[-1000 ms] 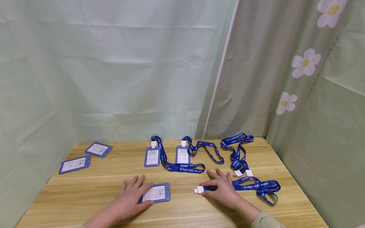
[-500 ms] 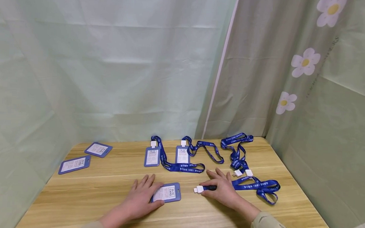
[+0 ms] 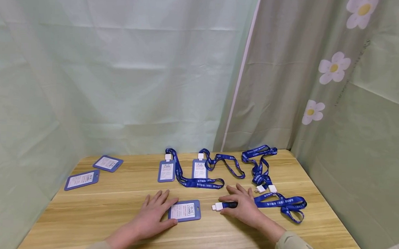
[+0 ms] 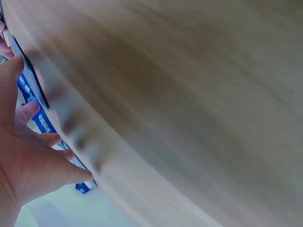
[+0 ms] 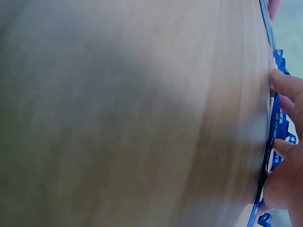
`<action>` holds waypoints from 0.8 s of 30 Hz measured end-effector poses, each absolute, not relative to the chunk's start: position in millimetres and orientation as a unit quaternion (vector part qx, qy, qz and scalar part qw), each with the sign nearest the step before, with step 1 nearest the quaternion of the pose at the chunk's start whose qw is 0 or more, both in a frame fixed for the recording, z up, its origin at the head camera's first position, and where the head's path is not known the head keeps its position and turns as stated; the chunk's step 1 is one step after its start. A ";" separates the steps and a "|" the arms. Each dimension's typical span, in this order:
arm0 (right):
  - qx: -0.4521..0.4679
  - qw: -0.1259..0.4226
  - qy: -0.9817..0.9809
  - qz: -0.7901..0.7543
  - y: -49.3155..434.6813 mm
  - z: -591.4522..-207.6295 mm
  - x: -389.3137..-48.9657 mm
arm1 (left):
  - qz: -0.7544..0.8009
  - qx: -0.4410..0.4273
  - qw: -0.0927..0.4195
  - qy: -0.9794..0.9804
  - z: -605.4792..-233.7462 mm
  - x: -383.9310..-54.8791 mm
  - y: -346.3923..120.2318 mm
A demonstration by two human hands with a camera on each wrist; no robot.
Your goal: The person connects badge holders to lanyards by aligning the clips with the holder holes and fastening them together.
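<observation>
A blue ID card holder point(image 3: 184, 210) lies flat on the wooden table, its slotted end toward the right. Spread fingers of my left hand point(image 3: 148, 217) touch its left end, thumb at the lower corner and index finger at the upper one. To the right, my right hand point(image 3: 244, 207) pinches a blue lanyard point(image 3: 276, 202) by its dark end near the white clip point(image 3: 217, 206). That clip points left at the holder, a small gap apart. In the left wrist view the left hand point(image 4: 33, 161) shows side-on; the right wrist view shows the right hand point(image 5: 286, 175) at the table edge.
Two loose card holders point(image 3: 81, 180) point(image 3: 108, 163) lie at the left. Behind the hands are two holders point(image 3: 166, 171) point(image 3: 199, 170) with lanyards attached. More blue lanyards point(image 3: 259, 166) with white clips point(image 3: 272, 189) lie at the back right. Curtains point(image 3: 148, 81) surround the table.
My left hand has slid the card holder to the right, closer to the lanyard's clip, and its fingers now cover less of the holder. The right hand has stayed nearly still.
</observation>
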State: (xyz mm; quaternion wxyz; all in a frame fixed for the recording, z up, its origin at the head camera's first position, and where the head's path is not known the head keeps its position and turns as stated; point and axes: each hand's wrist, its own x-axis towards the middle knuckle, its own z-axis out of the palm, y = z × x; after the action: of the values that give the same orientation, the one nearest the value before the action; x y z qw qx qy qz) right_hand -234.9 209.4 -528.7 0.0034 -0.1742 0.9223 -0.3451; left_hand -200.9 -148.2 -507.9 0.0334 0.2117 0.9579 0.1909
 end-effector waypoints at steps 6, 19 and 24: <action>-0.175 -0.016 0.927 -0.332 207.3 -529.9 -232.7 | 0.190 0.212 0.048 0.957 -509.3 -203.4 -151.4; -0.168 -0.036 0.930 -0.325 198.9 -534.6 -233.0 | 0.177 0.218 0.037 0.959 -509.6 -203.5 -135.0; -0.163 -0.026 0.932 -0.324 201.5 -533.2 -232.2 | 0.179 0.215 0.028 0.959 -511.2 -203.7 -138.0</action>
State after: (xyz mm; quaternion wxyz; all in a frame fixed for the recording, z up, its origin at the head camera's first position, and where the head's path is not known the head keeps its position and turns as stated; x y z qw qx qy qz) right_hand -232.2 201.5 -533.2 -0.0264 -0.1634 0.9316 -0.3236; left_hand -203.7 -138.0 -511.2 0.0284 0.2153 0.9595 0.1795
